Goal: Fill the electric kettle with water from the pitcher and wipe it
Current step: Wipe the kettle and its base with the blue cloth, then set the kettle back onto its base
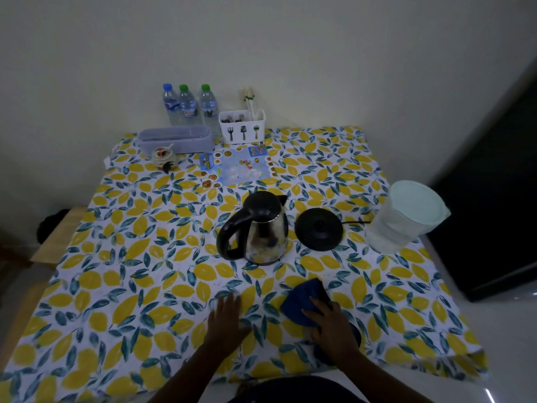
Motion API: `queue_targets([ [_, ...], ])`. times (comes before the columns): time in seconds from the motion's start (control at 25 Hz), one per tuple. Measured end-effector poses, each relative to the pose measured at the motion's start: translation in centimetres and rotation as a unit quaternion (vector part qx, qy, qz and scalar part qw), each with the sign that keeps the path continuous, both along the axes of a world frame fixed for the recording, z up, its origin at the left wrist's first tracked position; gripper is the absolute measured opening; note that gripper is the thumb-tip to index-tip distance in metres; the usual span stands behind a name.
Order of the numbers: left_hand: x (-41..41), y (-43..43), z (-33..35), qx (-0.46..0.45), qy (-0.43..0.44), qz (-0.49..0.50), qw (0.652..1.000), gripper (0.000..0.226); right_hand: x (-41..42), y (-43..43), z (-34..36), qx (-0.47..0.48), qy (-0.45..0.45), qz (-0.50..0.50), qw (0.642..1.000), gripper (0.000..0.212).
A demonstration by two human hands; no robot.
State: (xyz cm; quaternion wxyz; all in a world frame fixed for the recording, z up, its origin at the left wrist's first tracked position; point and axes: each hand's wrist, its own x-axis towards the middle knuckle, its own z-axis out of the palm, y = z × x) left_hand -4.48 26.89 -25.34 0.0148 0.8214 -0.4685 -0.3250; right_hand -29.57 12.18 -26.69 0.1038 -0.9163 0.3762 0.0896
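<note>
Kettle (257, 228) stands upright mid-table, off its base: shiny steel body mirroring the lemon-print cloth, black lid shut, black handle facing left, spout toward the far right. Round black base (318, 229) sits just right of it, not touching, cord running right. Pitcher (405, 216), translucent with a pale lid on, stands near the right edge, water visible inside. Left hand (225, 318) lies flat and empty on the table (116, 286) near the front edge, fingers spread. Right hand (331, 324) presses palm-down on a dark blue cloth (302, 298) beside it; fingers lie over the cloth, not clenched around it.
</note>
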Motion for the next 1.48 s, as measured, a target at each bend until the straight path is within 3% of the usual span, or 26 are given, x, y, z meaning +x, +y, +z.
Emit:
queue_targets([
  [0.12, -2.2, -3.0, 0.4, -0.024, 0.019, -0.064, 0.997, 0.081, -3.1, -1.8, 0.4, -0.011, -0.016, -0.075, 0.997, 0.046],
  [0.4, -6.8, -8.1, 0.8, 0.000, -0.008, -0.160, 0.987, 0.079, -9.2, -5.7, 1.8, -0.024, -0.025, -0.177, 0.984, 0.056],
  [0.6, -7.7, -7.1, -0.7, 0.015, -0.023, -0.153, 0.988, 0.087, -10.0, -5.5, -0.6, -0.020, 0.025, -0.187, 0.982, 0.080],
  [0.68, -7.8, -7.0, -1.0, 0.013, -0.027, -0.147, 0.989, 0.097, -9.7, -5.6, -0.7, -0.014, 0.027, -0.189, 0.981, 0.080],
  [0.76, -8.0, -7.0, -1.1, 0.010, -0.027, -0.140, 0.990, 0.093, -9.7, -5.7, -0.5, -0.006, 0.028, -0.189, 0.982, 0.078],
  [0.92, -8.4, -6.9, -0.2, -0.050, -0.013, -0.107, 0.993, 0.112, -9.3, -5.5, 0.1, 0.001, 0.001, -0.152, 0.988, 0.070],
  [1.12, -7.4, -7.3, 1.9, -0.165, -0.036, -0.027, 0.985, 0.064, -4.4, -5.6, 1.9, 0.005, -0.100, -0.071, 0.992, 0.058],
  [1.28, -5.6, -7.7, 4.6, -0.259, -0.049, 0.045, 0.964, 0.053, 2.0, -6.6, 5.0, -0.021, -0.194, 0.003, 0.981, 0.061],
  [1.48, -1.6, -7.6, 7.5, -0.372, -0.073, 0.151, 0.913, 0.052, 9.6, -7.8, 9.6, -0.033, -0.278, 0.076, 0.957, 0.080],
])
